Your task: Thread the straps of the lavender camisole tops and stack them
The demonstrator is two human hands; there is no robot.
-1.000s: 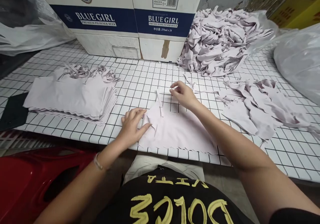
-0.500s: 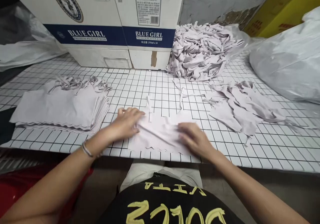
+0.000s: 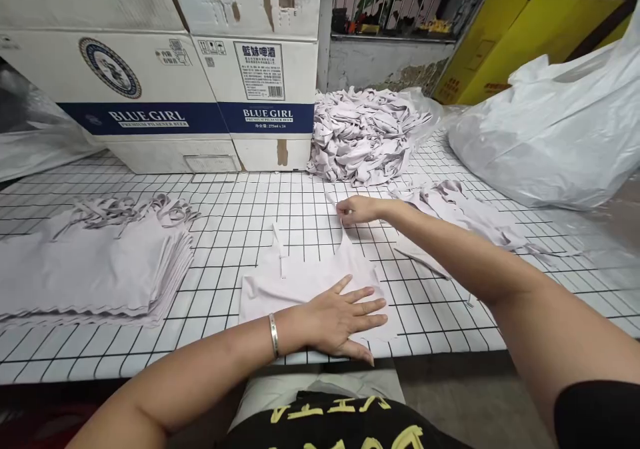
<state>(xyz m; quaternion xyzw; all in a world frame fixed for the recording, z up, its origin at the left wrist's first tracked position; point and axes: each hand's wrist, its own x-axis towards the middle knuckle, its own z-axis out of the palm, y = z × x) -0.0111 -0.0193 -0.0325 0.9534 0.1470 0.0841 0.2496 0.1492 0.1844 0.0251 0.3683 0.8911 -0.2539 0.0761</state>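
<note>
A pale pinkish-grey camisole [image 3: 285,287] lies on the checked tablecloth near the front edge. My left hand [image 3: 345,315] rests flat on its lower right part, fingers spread. Farther back, my right hand [image 3: 356,210] pinches the camisole's right strap [image 3: 345,237], which runs up from the top edge. The left strap [image 3: 277,241] lies loose on the cloth. To the left is a neat stack of similar camisoles [image 3: 100,262], their straps gathered at the back. Several loose pieces [image 3: 465,212] lie partly behind my right forearm.
White beer cartons [image 3: 200,95] stand at the back left. Beside them is a big heap of the same fabric pieces [image 3: 365,129]. A filled white plastic bag [image 3: 545,135] sits at the right, with a yellow box [image 3: 500,42] behind it. The tablecloth [image 3: 240,212] has a black grid.
My left hand has moved right and now lies flat on the camisole. My right hand has left the fabric's right side, reached up and gripped the strap. The view has tilted up.
</note>
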